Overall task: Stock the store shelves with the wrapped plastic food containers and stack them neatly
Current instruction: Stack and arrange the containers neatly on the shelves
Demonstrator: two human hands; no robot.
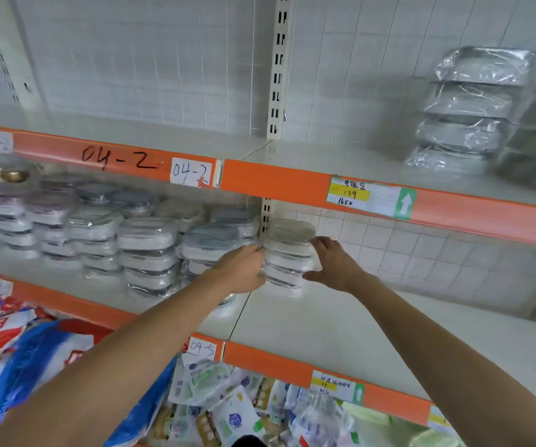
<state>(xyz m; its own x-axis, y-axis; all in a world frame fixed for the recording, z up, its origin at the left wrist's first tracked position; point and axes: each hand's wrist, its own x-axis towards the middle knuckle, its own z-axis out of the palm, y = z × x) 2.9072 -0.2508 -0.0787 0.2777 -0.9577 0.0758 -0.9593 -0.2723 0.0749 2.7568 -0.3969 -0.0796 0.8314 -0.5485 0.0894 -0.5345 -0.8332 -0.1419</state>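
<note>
Containers, wrapped in clear film and stacked several high, stand on the middle shelf just right of the slotted upright, and you hold the stack from both sides. Your left hand presses against the stack's left side, its fingers curled round the wrap at the edge. Your right hand reaches over from the right, fingers bent onto the stack's upper right corner and thumb low against its side. Both forearms stretch up from the bottom of the frame. To the left of the upright, on the same shelf, more stacks of wrapped tubs fill the bay in rows, white bases with grey or pale lids, the nearest one touching your left hand. On the top shelf, far right, a taller wrapped stack leans slightly against the back panel. Orange rails edge each shelf; the upper one bears a handwritten "04-2" and a price tag with a green arrow. Below the lower rail, bagged goods lie heaped, with red-and-blue packs at left.
</note>
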